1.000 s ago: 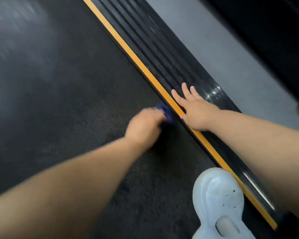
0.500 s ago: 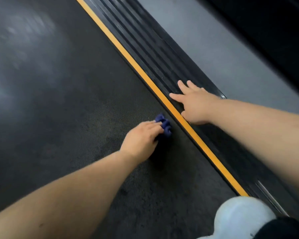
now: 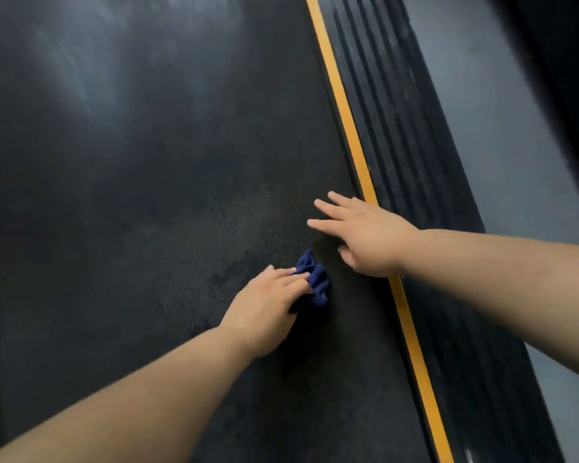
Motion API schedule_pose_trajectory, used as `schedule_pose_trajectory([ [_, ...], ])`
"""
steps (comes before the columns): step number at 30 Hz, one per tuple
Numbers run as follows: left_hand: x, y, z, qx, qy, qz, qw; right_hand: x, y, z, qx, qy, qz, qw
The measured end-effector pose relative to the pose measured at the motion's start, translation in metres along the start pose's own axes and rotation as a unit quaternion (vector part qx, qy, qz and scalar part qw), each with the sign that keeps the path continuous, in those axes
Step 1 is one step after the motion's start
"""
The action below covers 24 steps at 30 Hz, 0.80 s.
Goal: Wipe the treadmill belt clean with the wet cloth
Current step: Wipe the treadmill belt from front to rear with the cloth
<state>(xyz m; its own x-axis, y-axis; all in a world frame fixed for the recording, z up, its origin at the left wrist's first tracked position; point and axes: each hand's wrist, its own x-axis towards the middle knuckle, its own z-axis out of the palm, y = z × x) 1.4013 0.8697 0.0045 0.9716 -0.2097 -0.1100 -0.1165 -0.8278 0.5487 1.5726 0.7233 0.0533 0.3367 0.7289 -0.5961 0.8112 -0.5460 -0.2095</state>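
The small blue cloth point(image 3: 315, 284) looks soft and limp, bunched under the left hand point(image 3: 264, 305), whose fingers press together; the right hand point(image 3: 365, 235) lies splayed on the treadmill belt point(image 3: 147, 202).

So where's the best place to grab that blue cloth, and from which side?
Probably the bunched folds of the blue cloth that poke out past the fingers of the left hand, coming down from above. It lies crumpled on the treadmill belt, so the raised folds give something to pinch.
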Motion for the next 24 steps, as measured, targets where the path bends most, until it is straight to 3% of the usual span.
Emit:
schedule_pose_trajectory([
  [3, -0.022, -0.007, -0.025, -0.025, 0.014, -0.114, 0.993, -0.019, -0.02, 0.012, 0.101, 0.051, -0.032, 0.993],
  [5, -0.046, -0.016, -0.038, -0.024, 0.026, -0.2, 0.979, -0.025, -0.04, 0.029, 0.104, 0.091, -0.076, 0.987],
  [9, -0.07, -0.04, -0.048, 0.052, -0.104, -0.361, 0.925, -0.006, -0.073, 0.072, 0.021, 0.147, -0.158, 0.976],
  [11, -0.072, -0.051, -0.049, 0.052, -0.153, -0.419, 0.894, 0.012, -0.086, 0.082, 0.036, 0.189, -0.171, 0.966],
  [15, -0.084, -0.07, -0.049, 0.021, -0.147, -0.483, 0.863, 0.049, -0.075, 0.068, 0.008, 0.247, -0.205, 0.947],
  [18, -0.088, -0.074, -0.048, 0.002, -0.138, -0.486, 0.863, 0.081, -0.034, 0.015, 0.047, 0.324, -0.022, 0.945],
  [20, -0.088, -0.075, -0.048, -0.008, -0.144, -0.482, 0.864, 0.098, -0.019, -0.001, 0.066, 0.316, 0.04, 0.946],
  [24, -0.087, -0.076, -0.048, -0.007, -0.144, -0.478, 0.867, 0.08, -0.045, 0.037, 0.064, 0.312, -0.075, 0.945],
])
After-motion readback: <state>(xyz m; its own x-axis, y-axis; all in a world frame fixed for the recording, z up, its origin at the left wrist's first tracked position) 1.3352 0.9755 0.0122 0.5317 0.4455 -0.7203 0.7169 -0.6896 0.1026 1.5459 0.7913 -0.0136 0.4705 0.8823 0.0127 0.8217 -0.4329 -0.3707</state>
